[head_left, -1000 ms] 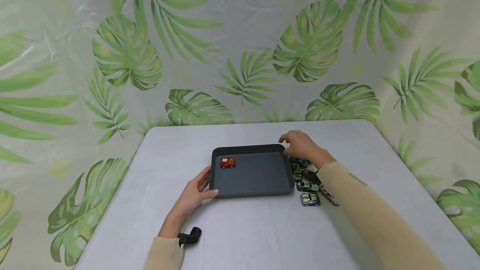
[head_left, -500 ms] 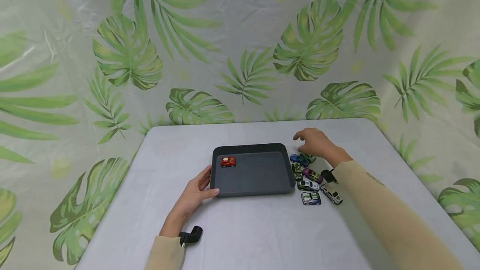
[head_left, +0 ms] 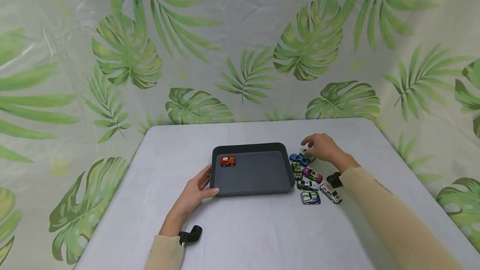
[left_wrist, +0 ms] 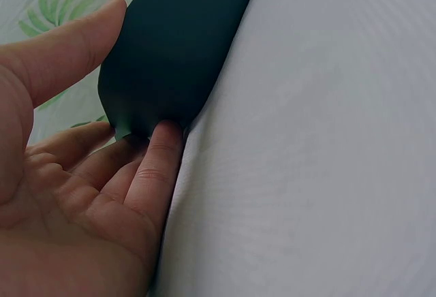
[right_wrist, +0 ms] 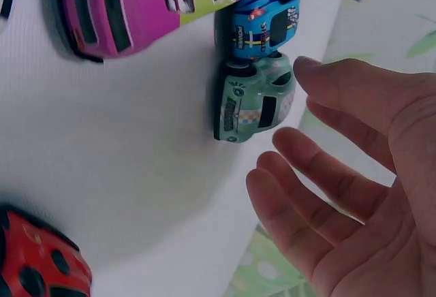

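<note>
My left hand (head_left: 193, 195) grips the left front corner of a dark grey tray (head_left: 255, 191), thumb on the rim. In the left wrist view its fingers (left_wrist: 153, 167) press the tray's outer wall (left_wrist: 177, 45). A red toy car (head_left: 227, 161) sits inside the tray at the left. My right hand (head_left: 324, 149) hovers behind the tray's right side, fingers apart. In the right wrist view, its thumb tip is close to a pale green toy car (right_wrist: 257, 99); whether they touch I cannot tell. A blue toy car (right_wrist: 267, 24) stands beside the green one.
Right of the tray lie a purple toy car (head_left: 312, 174), a dark green one (head_left: 297, 170), and several white ones, including one (head_left: 331, 193) set diagonally. A red toy car with black spots (right_wrist: 41, 263) shows in the right wrist view. A leaf-print sheet (head_left: 243, 53) hangs behind the table.
My right hand has moved right from the tray's back right corner, then lowered to the green car. The left hand and the tray have stayed in place.
</note>
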`<move>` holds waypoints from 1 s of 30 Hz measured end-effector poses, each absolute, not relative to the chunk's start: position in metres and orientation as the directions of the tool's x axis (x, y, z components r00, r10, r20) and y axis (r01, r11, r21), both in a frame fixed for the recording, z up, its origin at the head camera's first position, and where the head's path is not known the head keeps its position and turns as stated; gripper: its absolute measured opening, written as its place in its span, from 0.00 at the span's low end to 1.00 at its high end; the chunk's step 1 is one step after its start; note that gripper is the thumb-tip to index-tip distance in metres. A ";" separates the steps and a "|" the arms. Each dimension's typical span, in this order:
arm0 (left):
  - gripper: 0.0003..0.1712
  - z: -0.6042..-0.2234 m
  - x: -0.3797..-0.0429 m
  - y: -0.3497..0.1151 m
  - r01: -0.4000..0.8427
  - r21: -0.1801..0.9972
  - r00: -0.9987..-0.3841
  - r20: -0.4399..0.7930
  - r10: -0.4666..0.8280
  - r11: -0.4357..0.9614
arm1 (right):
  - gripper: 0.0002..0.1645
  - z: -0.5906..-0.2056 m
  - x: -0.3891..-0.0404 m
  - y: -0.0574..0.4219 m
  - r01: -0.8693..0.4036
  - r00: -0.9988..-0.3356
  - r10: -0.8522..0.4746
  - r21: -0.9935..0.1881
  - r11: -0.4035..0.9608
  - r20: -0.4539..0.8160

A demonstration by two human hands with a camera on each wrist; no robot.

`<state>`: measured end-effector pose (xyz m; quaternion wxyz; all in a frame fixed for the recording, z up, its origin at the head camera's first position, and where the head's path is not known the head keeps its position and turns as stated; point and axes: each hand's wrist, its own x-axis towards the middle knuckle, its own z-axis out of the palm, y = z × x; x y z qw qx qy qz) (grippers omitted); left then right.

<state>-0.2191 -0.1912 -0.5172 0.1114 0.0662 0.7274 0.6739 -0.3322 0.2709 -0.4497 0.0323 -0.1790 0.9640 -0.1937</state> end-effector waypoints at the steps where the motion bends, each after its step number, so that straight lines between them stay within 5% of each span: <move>1: 0.54 -0.517 -0.219 -0.191 -0.052 0.995 -0.966 -0.071 0.247 0.082 | 0.23 -0.451 -0.332 0.271 -0.330 -0.935 -0.355 -0.391 0.859 0.009; 30: 0.53 -0.521 -0.222 -0.192 -0.041 0.995 -0.968 -0.061 0.242 0.087 | 0.22 -0.468 -0.334 0.274 -0.260 -0.962 -0.273 -0.417 0.871 0.031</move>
